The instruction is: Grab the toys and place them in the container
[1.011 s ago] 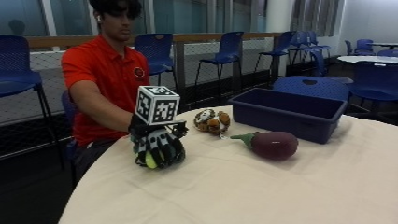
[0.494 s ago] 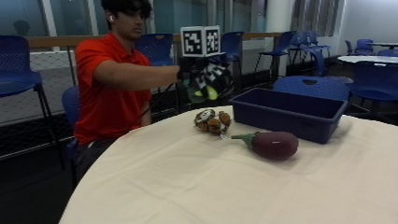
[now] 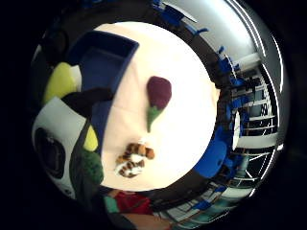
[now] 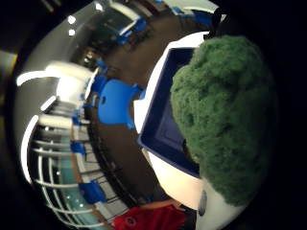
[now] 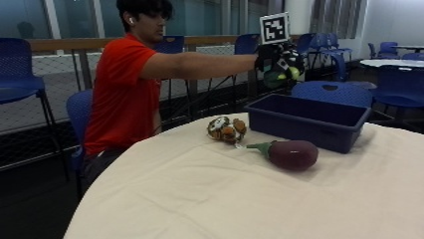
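Observation:
In the outside view my gloved right hand (image 5: 279, 64) is raised high above the near end of the blue container (image 5: 311, 122), its fingers curled round a green and yellow plush toy (image 5: 277, 75). The toy's green fuzzy part (image 4: 225, 120) fills much of the thumb side palm view, with the container (image 4: 165, 120) beneath it. On the white tablecloth lie a purple plush eggplant (image 5: 290, 153) and a striped tiger toy (image 5: 226, 129), both beside the container. Seen from the little finger side, the eggplant (image 3: 158, 96) and tiger (image 3: 134, 158) lie next to the container (image 3: 108, 60).
The round table (image 5: 199, 199) has its edge toward the person in the red shirt. Blue chairs (image 5: 331, 92) stand behind the container and at other tables. A railing runs along the back.
My hand lifted the green and yellow toy off the table and carried it up and across to above the container. The outside camera has also shifted.

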